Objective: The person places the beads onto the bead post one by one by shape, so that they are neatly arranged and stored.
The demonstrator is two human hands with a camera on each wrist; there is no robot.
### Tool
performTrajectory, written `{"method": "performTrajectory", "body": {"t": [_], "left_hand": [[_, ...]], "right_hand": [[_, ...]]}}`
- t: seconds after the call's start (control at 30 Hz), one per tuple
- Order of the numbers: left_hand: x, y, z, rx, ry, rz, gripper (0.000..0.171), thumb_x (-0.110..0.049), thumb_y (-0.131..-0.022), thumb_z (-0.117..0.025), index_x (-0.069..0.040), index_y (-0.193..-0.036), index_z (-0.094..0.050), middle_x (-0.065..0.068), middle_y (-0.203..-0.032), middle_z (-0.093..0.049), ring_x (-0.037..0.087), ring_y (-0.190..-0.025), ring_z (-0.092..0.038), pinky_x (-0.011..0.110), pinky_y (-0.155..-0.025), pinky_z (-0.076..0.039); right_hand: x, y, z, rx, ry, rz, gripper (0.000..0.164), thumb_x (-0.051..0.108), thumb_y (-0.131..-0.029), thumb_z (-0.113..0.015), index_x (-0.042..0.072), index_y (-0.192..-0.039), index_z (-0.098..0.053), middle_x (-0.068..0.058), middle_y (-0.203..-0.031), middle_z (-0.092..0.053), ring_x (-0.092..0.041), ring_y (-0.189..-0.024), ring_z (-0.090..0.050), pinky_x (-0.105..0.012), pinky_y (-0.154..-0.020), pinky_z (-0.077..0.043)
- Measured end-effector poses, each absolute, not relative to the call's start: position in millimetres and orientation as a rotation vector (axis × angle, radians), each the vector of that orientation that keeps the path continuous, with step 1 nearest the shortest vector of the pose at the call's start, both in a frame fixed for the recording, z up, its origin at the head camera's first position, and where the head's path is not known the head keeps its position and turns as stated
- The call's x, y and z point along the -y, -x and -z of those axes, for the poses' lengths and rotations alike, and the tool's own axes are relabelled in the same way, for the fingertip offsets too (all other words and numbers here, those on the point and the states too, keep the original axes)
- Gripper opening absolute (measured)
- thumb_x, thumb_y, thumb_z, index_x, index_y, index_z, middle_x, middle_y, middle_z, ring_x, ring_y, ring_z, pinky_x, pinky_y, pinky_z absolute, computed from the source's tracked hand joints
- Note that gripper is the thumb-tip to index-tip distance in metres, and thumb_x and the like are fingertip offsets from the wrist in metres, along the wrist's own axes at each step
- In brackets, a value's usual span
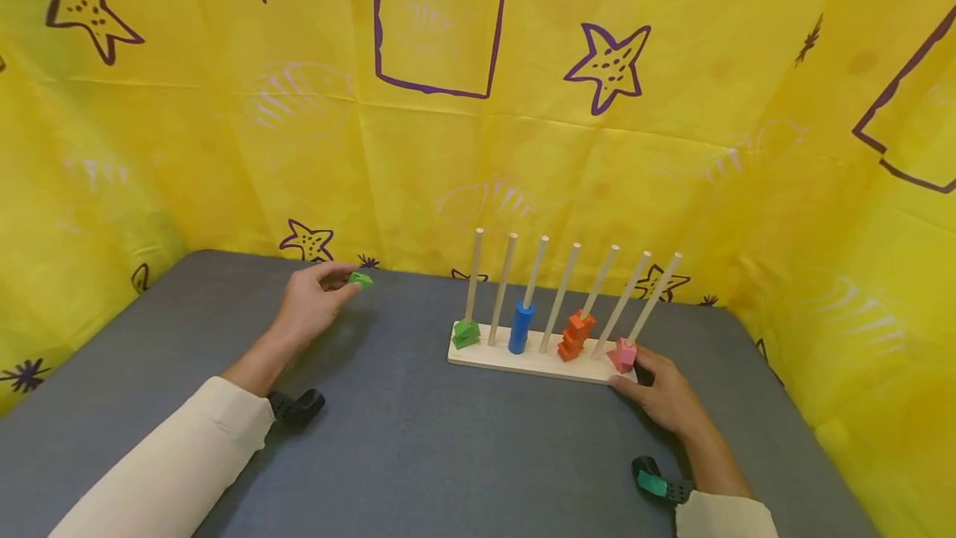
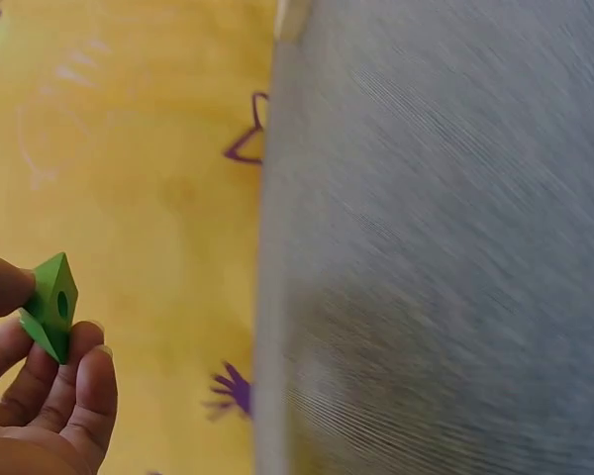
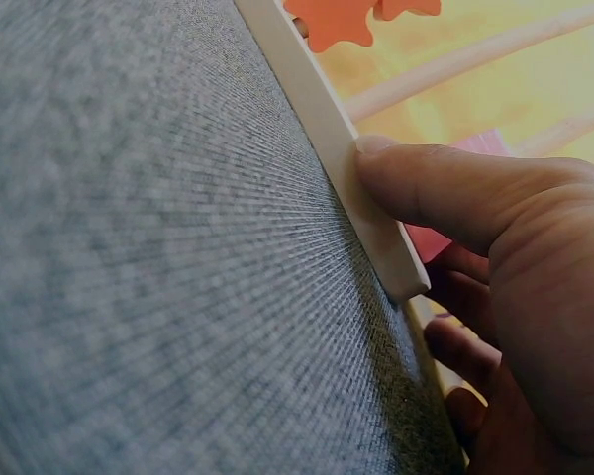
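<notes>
My left hand [image 1: 312,301] pinches a green triangular block [image 2: 52,307] with a hole through it, held above the table left of a wooden peg stand [image 1: 508,361]. My right hand [image 1: 667,393] grips the stand's right end, thumb [image 3: 426,183] along the front edge and the other fingers behind. Several upright pegs rise from the base. Green triangular blocks [image 1: 466,334] sit on the leftmost peg and a blue cylinder stack [image 1: 521,328] on the third. Orange star-shaped blocks [image 1: 575,337] and pink blocks [image 1: 623,354] are threaded on pegs farther right.
The stand rests on a grey table [image 1: 418,447], toward its back. Yellow cloth [image 1: 418,148] with purple starfish drawings hangs behind the table and along both sides. A dark strap device [image 1: 297,407] is on the left wrist, and another [image 1: 660,481] on the right.
</notes>
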State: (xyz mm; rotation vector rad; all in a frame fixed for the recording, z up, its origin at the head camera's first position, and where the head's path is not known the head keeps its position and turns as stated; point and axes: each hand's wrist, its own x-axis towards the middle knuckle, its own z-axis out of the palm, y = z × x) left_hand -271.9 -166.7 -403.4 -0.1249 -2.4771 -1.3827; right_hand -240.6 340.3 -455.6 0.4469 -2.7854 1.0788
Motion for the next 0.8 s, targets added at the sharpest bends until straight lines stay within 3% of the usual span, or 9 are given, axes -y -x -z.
{"method": "performTrajectory", "body": {"t": [0.53, 0.8], "left_hand": [[128.1, 256.1, 336.8, 2.395, 0.371, 1.479, 0.034, -0.011, -0.092, -0.067, 0.003, -0.123, -0.062, 0.017, -0.109, -0.065, 0.026, -0.095, -0.063, 0.02, -0.073, -0.051], [108.8, 254.2, 304.6, 2.41, 0.427, 1.556, 0.038, -0.015, -0.093, -0.067, -0.001, -0.128, -0.06, 0.013, -0.116, -0.063, 0.024, -0.101, -0.062, 0.026, -0.078, -0.052]], "right_hand": [[-340.0, 241.4, 459.0, 2.819, -0.421, -1.077, 0.057, 0.024, -0.086, -0.074, -0.004, -0.132, -0.055, -0.027, -0.136, -0.048, -0.049, -0.126, -0.04, -0.065, -0.102, -0.024], [-340.3, 241.3, 456.2, 2.749, -0.489, -1.109, 0.047, 0.015, -0.085, -0.075, -0.003, -0.125, -0.061, -0.025, -0.13, -0.054, -0.047, -0.12, -0.047, -0.064, -0.101, -0.027]]}}
